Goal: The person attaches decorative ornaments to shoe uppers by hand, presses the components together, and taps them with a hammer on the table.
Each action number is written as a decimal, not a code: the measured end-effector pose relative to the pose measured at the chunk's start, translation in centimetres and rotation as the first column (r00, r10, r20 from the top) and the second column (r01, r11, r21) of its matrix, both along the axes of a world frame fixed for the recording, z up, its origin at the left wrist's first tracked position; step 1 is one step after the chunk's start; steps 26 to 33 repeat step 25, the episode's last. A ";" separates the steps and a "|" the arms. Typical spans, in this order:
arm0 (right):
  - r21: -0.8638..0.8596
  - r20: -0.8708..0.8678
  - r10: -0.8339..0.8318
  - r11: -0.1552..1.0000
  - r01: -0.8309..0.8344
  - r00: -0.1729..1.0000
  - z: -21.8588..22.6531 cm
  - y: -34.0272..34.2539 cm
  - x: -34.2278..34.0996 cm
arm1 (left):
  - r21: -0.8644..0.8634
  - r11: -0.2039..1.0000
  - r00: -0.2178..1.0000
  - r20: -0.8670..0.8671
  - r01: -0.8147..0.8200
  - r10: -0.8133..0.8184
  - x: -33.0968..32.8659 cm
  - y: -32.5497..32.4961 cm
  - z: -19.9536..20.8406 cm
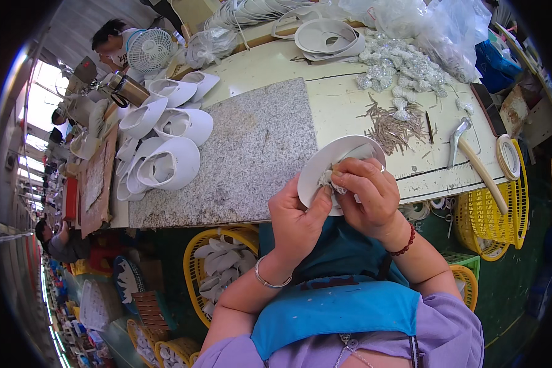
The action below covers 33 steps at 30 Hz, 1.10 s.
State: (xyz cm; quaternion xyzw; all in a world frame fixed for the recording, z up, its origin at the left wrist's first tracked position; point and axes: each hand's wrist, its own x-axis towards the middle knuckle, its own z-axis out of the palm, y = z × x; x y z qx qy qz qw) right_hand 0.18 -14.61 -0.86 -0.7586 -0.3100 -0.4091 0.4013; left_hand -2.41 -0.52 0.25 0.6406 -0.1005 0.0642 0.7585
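Above the table's front edge, I hold a white curved piece [316, 161] that looks like a shoe upper. My left hand [297, 214] is closed on its near-left edge, with the thumb pressed inside it. The fingers of my right hand [371, 195] are bent in a pinch over the middle of the piece. A small sparkling ornament [325, 179] shows between the two hands at the fingertips. Exactly how the right fingers grip it is partly hidden.
Similar white uppers [172, 162] stand grouped at the left beside a grey speckled slab [251, 141]. Brown thin strips [398, 126], bagged sparkling ornaments [405, 64], a hammer [472, 153] and a tape roll [507, 156] lie rightward. Yellow baskets [193, 270] flank me below. A fan [150, 50] stands far left.
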 end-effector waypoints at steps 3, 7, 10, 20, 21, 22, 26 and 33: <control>0.011 -0.011 0.023 1.000 -0.023 1.000 0.0 -0.1 0.2 | 0.054 0.999 1.000 0.026 -0.003 0.002 0.1 0.1 0.1; 0.029 -0.026 0.065 0.998 -0.064 0.998 -0.1 -0.2 0.6 | 0.208 0.976 0.994 0.101 -0.065 0.045 0.2 0.4 0.4; 0.102 -0.067 0.112 0.989 -0.105 0.991 0.1 -0.3 0.7 | 0.227 0.970 0.988 0.145 -0.087 0.054 0.4 0.3 -0.1; 0.175 -0.191 0.211 0.968 -0.179 0.959 0.7 -0.8 0.7 | 0.293 0.941 0.946 0.317 -0.169 0.071 0.9 0.6 0.2; 0.132 -0.151 0.182 0.978 -0.163 0.972 0.7 -0.9 0.7 | 0.340 0.921 0.926 0.373 -0.191 0.055 1.0 0.7 0.3; 0.089 -0.110 0.154 0.985 -0.145 0.982 0.6 -1.0 0.7 | 0.384 0.897 0.904 0.427 -0.217 0.036 1.0 0.8 0.4; -0.010 -0.004 0.069 0.998 -0.069 0.998 0.9 -1.3 0.4 | 0.399 0.885 0.884 0.466 -0.239 0.028 0.5 0.5 0.6; -0.010 -0.004 0.069 0.998 -0.069 0.998 0.9 -1.3 0.4 | 0.399 0.885 0.884 0.466 -0.239 0.028 0.5 0.5 0.6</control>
